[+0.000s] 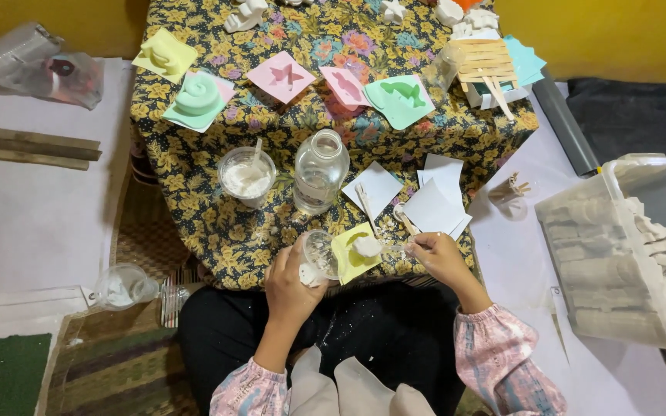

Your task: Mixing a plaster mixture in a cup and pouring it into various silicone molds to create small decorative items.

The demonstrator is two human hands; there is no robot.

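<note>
I see left hand [290,281] gripping small clear cup [321,254], tipped. Right hand [439,258] pinching stick. Yellow mold [354,253] between hands, white mix partly in. Five filled molds far ahead look done. Powder cup [246,177] ahead left.

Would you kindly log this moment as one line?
left hand: holds clear cup | right hand: stick over yellow mould | mould: white mix inside

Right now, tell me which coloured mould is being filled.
The yellow-green mould between the hands, at the table's near edge, white paste in it; the other moulds lie along the far edge.
</note>
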